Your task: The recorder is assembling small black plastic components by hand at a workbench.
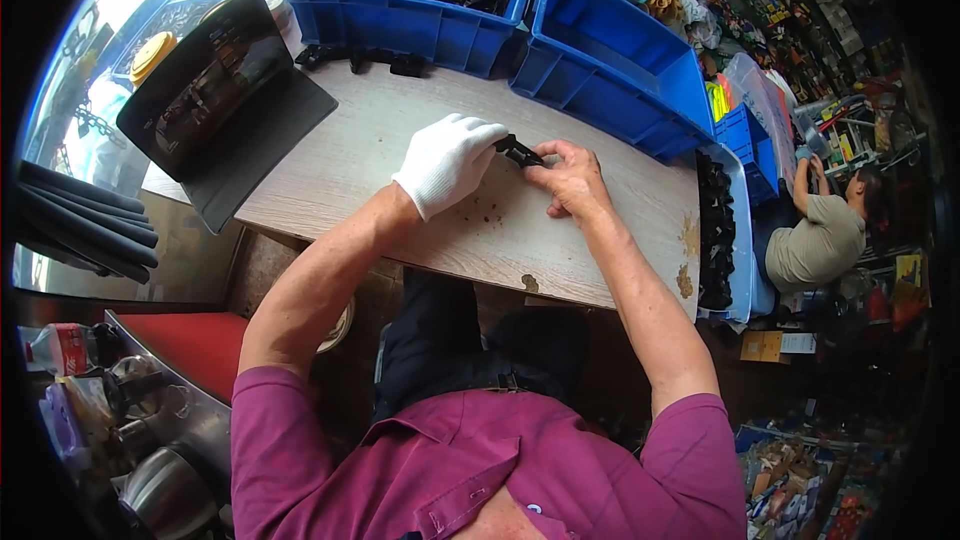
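A small black part (518,151), too small to name more exactly, is held between both hands just above the pale wooden table (370,150). My left hand (450,158), in a white knit glove, grips its left end with the fingers closed. The bare fingers of my right hand (572,178) pinch its right end. Beyond my left hand, a few loose black parts (408,64) lie near the far edge of the table. Glove and fingers hide portions of the held part.
A blue crate (390,25) heaped with black parts stands behind, beside another blue crate (620,80). A tablet (215,70) leans in its case at left. Black parts fill a light blue bin (740,240) at right, near a seated person (820,230).
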The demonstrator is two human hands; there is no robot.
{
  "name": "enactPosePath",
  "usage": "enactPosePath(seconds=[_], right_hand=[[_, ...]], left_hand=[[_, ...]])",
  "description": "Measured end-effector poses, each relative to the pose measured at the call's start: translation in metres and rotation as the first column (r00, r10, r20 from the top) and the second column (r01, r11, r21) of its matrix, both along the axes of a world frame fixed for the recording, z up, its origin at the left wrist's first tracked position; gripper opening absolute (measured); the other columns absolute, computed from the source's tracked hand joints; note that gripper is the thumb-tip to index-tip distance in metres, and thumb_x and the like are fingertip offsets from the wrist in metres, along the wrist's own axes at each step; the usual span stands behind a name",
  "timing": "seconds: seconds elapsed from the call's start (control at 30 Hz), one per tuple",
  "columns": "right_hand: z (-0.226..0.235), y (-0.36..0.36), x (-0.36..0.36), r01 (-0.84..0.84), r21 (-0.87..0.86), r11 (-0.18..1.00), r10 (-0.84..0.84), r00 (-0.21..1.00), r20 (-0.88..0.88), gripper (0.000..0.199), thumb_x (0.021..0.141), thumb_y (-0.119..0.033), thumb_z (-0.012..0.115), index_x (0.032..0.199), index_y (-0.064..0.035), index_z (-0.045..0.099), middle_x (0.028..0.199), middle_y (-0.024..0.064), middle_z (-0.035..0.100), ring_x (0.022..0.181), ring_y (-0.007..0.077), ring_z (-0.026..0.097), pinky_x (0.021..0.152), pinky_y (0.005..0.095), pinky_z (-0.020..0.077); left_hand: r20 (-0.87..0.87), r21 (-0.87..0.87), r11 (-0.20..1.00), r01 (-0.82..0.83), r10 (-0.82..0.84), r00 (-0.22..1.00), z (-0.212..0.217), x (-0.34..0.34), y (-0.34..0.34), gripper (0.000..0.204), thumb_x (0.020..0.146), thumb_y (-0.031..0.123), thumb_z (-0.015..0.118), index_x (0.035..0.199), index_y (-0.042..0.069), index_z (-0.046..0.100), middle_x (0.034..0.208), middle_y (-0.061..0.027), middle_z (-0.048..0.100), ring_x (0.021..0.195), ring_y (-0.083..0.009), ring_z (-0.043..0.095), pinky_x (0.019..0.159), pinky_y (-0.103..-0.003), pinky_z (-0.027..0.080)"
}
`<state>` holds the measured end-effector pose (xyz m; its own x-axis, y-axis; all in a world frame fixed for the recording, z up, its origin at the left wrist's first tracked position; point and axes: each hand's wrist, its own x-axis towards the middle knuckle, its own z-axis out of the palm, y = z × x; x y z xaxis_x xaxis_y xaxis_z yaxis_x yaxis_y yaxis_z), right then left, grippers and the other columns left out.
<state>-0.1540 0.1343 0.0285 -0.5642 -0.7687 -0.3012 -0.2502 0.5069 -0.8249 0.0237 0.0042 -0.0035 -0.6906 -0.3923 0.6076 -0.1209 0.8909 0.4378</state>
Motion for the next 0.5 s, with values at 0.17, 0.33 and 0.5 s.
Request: enactPosePath(seconds=[0.17, 0.33, 0.5], right_hand=[[-0.003, 0.005, 0.005, 0.009, -0.050, 0.999, -0.008, 1.000, 0.027, 0.035, 0.083, -0.007, 0.070, 0.118, -0.0024, 0.068, 0.060, -0.0024, 0.056, 0.039, 0.0082, 0.043, 0.037, 0.0282, 0.0416], [-0.005, 0.006, 0.003, 0.015, -0.053, 0.998, -0.018, 0.998, -0.063, 0.032, 0.081, -0.008, 0.072, 0.113, -0.0036, 0.073, 0.058, 0.0005, 0.060, 0.044, 0.0102, 0.054, 0.040, 0.0291, 0.0515], [-0.005, 0.006, 0.007, 0.023, -0.079, 0.997, -0.026, 0.999, -0.033, 0.030, 0.083, -0.006, 0.071, 0.113, -0.0030, 0.071, 0.057, -0.0016, 0.056, 0.041, 0.0089, 0.049, 0.038, 0.0283, 0.0456]], left_hand=[[0.095, -0.072, 0.988, 0.139, -0.132, 0.987, 0.003, -0.020, 0.005, 0.027, 0.089, 0.005, 0.064, 0.114, 0.011, 0.074, 0.104, -0.0106, 0.073, 0.096, -0.0336, 0.068, 0.083, -0.041, 0.057], [0.092, -0.102, 0.980, 0.172, -0.163, 0.982, 0.007, -0.027, -0.002, 0.026, 0.090, 0.004, 0.063, 0.112, 0.011, 0.075, 0.103, -0.0097, 0.073, 0.095, -0.0335, 0.069, 0.083, -0.041, 0.057], [0.112, -0.096, 0.969, 0.228, -0.217, 0.970, 0.000, -0.031, -0.002, 0.030, 0.087, 0.006, 0.063, 0.114, 0.012, 0.075, 0.104, -0.0094, 0.073, 0.098, -0.0335, 0.069, 0.085, -0.042, 0.057]])
